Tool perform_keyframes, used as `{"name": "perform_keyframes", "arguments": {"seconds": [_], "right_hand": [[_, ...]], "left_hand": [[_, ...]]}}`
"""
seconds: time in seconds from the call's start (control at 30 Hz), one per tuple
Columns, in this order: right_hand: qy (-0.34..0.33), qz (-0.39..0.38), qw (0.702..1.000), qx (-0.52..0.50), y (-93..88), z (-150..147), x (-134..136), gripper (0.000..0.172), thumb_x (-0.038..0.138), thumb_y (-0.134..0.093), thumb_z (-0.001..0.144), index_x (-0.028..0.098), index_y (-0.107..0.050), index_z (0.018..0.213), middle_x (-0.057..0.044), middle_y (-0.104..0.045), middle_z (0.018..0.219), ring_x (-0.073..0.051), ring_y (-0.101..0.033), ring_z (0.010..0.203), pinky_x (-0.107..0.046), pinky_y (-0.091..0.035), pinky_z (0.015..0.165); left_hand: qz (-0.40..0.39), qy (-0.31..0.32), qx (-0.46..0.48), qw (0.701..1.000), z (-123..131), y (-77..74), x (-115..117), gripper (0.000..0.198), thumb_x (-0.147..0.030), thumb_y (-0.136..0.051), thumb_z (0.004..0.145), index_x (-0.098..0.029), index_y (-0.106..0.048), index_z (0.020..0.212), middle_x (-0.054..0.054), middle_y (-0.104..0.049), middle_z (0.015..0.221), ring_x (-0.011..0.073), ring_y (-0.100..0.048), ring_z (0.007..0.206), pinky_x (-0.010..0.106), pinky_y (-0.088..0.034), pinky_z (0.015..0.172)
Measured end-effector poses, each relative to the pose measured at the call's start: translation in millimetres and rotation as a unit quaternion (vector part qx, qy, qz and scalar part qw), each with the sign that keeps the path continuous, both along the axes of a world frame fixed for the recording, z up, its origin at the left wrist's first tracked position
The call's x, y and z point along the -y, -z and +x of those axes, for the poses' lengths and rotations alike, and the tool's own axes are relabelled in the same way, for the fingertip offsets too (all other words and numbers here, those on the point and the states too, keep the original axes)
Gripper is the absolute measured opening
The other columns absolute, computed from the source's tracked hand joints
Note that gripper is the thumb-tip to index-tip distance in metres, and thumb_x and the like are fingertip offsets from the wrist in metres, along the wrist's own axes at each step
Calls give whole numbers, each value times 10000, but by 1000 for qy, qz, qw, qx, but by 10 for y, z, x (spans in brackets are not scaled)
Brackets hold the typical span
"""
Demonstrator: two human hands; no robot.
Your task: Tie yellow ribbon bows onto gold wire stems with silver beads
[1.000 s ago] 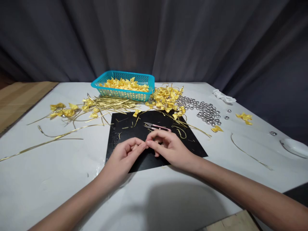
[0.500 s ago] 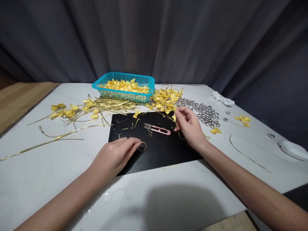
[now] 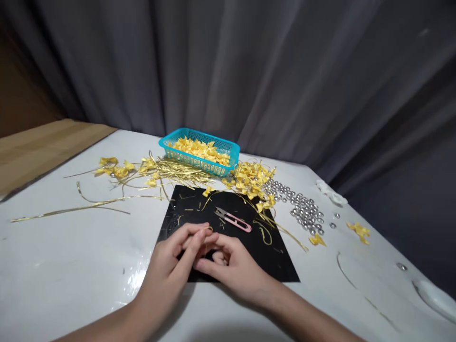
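Over the black mat (image 3: 278,266), my two hands meet. My left hand (image 3: 174,259) is closed, with thumb and forefinger pinching a small loop of gold cord (image 3: 209,229). My right hand (image 3: 235,266) comes against the left fingertips with its fingers curled; what lies between those fingers is hidden. Beyond the hands, pink-handled thread snips (image 3: 233,220) lie on the mat with their blades pointing left. To their right is a looped gold cord (image 3: 264,234). Yellow ribbon bows (image 3: 252,178) with cords form a heap behind the mat.
A blue basket (image 3: 235,154) of yellow bows stands at the back, beside a bundle of gold cords (image 3: 181,170). Silver beads (image 3: 306,212) are spread on the right. Farther right are a loose bow (image 3: 359,232), a white crumpled piece (image 3: 331,192) and a white dish (image 3: 436,299).
My right hand has left the bow and cord at the mat's back right and moved left and nearer to me, meeting my left hand. The view has shifted and tilted.
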State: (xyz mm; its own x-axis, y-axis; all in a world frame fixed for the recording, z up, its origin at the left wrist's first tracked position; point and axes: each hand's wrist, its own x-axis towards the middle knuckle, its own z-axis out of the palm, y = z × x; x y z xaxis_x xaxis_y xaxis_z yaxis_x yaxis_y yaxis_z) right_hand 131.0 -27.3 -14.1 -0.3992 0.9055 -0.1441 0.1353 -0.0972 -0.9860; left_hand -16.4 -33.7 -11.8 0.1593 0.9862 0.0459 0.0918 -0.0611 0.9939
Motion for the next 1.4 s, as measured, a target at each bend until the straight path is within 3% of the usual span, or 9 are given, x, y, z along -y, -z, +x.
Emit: {"name": "perform_keyframes", "arguments": {"seconds": [0.13, 0.3, 0.5, 0.6, 0.73, 0.87, 0.93, 1.07, 1.4], "right_hand": [[18, -45, 997, -67, -28, 7, -13, 244, 363, -720, 720, 129, -665, 761, -12, -656, 678, -64, -525, 565, -183, -394, 541], [39, -106, 994, 11, -76, 89, 26, 344, 442, -724, 683, 132, -723, 831, -72, -724, 750, -26, -409, 395, -148, -289, 352], [62, -85, 994, 43, -59, 200, 8, 340, 426, -708, 695, 144, -750, 881, -98, -738, 777, -68, -511, 468, -139, -329, 354], [104, -56, 993, 29, -35, 206, 11, 353, 435, -738, 677, 134, -725, 859, -73, -721, 721, -48, -478, 420, -141, -350, 359], [56, -194, 976, -86, -25, 145, 44, 541, 627, -607, 735, 105, -680, 859, -55, -691, 684, -3, -311, 265, -187, -387, 315], [49, -272, 941, -193, -37, 111, 49, 598, 664, -588, 738, 125, -670, 983, 44, -553, 532, -22, -314, 309, -178, -425, 345], [69, -263, 940, -204, -39, 124, 33, 513, 585, -682, 710, 120, -688, 926, 92, -404, 420, -22, -276, 335, -139, -391, 359], [143, -220, 942, -208, -46, 179, -8, 381, 452, -794, 636, 124, -708, 811, 108, -343, 392, -7, -205, 360, -116, -307, 360], [278, -27, 956, -87, -80, 444, -159, 390, 510, -709, 708, 127, -706, 781, 89, -347, 381, -36, -274, 361, -182, -369, 399]], "left_hand": [[-11, -5, 30, 999, -3, -20, -1, 311, -490, -505, 872, -212, -633, 930, 65, -740, 992, 239, -689, 986, 287, -562, 752], [-23, -87, 72, 993, -53, -103, -146, 279, -481, -546, 857, -210, -614, 858, 44, -739, 931, 243, -671, 1019, 317, -502, 858], [-68, -114, 84, 988, -100, -84, -294, 296, -500, -567, 838, -213, -630, 875, 48, -752, 935, 254, -652, 1041, 385, -395, 982], [-87, -83, 95, 988, -82, -70, -290, 278, -483, -577, 835, -212, -633, 852, 40, -744, 933, 245, -661, 1028, 351, -432, 945], [-92, 20, 90, 991, -50, -66, -237, 240, -452, -552, 851, -225, -624, 817, 51, -738, 995, 253, -638, 1076, 383, -446, 949], [8, 121, -88, 989, -53, -5, -175, 250, -418, -495, 892, -259, -668, 806, 35, -682, 1199, 274, -457, 1288, 573, -95, 1125], [76, 150, -183, 969, -61, 38, -153, 222, -369, -487, 907, -287, -687, 861, 16, -644, 1264, 267, -407, 1323, 603, 11, 1115], [174, 132, -259, 941, -83, 87, -132, 212, -289, -481, 918, -280, -692, 893, 26, -626, 1283, 247, -428, 1302, 575, -37, 1125], [257, 81, -255, 928, -144, 200, -196, 180, -274, -511, 892, -280, -682, 836, 1, -727, 961, 188, -632, 960, 427, -250, 1083]]}}
